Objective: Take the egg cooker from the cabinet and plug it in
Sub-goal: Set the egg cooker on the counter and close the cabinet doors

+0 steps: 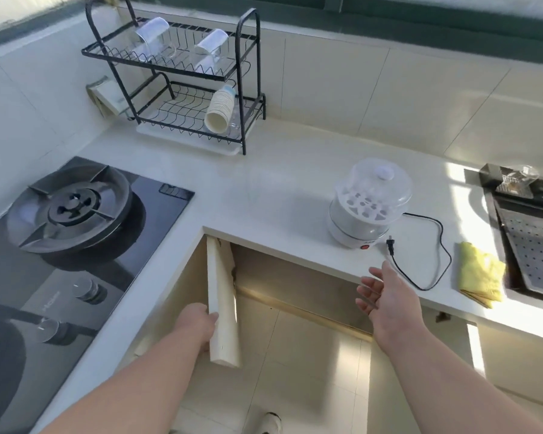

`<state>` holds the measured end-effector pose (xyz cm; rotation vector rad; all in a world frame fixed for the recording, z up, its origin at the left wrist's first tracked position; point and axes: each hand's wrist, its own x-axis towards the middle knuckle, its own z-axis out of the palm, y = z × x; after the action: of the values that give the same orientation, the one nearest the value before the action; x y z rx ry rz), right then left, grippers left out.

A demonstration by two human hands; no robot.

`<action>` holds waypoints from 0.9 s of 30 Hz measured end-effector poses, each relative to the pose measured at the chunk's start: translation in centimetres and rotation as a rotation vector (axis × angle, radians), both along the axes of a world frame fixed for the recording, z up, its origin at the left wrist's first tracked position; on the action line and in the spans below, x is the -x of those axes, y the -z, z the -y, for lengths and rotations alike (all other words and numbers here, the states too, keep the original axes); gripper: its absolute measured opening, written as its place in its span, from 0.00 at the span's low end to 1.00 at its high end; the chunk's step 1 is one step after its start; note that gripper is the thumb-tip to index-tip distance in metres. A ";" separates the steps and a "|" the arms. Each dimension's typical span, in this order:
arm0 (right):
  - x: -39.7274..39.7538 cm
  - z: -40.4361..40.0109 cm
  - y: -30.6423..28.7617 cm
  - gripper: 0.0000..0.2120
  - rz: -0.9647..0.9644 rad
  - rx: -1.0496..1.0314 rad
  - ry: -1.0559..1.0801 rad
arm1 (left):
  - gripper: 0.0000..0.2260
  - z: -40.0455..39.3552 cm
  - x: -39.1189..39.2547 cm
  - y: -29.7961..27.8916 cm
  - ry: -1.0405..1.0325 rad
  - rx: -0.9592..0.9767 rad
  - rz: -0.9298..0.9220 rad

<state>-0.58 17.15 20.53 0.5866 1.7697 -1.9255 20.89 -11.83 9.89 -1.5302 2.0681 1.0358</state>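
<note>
The white egg cooker (369, 203) with a clear domed lid stands on the white countertop (264, 189), near its front edge. Its black cord (436, 245) loops to the right, and the plug (390, 244) lies loose on the counter beside the cooker's base. My right hand (386, 296) hovers open just below the counter edge, a short way under the plug, holding nothing. My left hand (198, 324) grips the edge of the open cream cabinet door (221, 302) under the counter. The cabinet's inside is mostly hidden.
A black gas hob (72, 214) fills the left. A black dish rack (182, 79) with glasses and stacked paper cups stands at the back. A yellow cloth (478, 274) lies right of the cord, beside the sink (530, 233). A wall socket (104, 92) sits behind the rack.
</note>
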 end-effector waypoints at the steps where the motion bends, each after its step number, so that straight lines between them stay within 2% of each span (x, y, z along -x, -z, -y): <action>1: 0.0 -0.1 0.0 0.17 0.003 -0.003 0.005 | 0.11 -0.4 0.6 0.3 0.002 -0.028 -0.008; 5: 0.6 -1.7 0.1 0.18 0.019 -0.022 0.073 | 0.06 -2.7 5.0 1.5 -0.141 -0.156 -0.066; 13: 0.3 -7.4 1.3 0.19 0.020 -0.064 0.215 | 0.04 -6.4 15.1 2.6 -0.564 -0.364 -0.172; 16: -0.1 -9.2 1.7 0.19 0.027 -0.113 0.248 | 0.09 -7.0 18.2 2.8 -0.563 -0.421 -0.172; 17: -0.3 -9.7 1.8 0.19 0.022 -0.138 0.248 | 0.07 -7.1 18.9 2.9 -0.569 -0.448 -0.185; 21: -1.3 -11.1 2.5 0.19 -0.007 -0.210 0.228 | 0.10 -6.7 21.1 3.7 -0.690 -0.556 -0.298; 27: -1.5 -12.8 3.3 0.18 -0.019 -0.301 0.187 | 0.10 -7.0 22.8 3.9 -0.756 -0.534 -0.385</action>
<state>0.91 29.97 17.27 0.8678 2.1001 -1.7968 -1.87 -4.84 6.01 -1.9313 1.1891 2.0830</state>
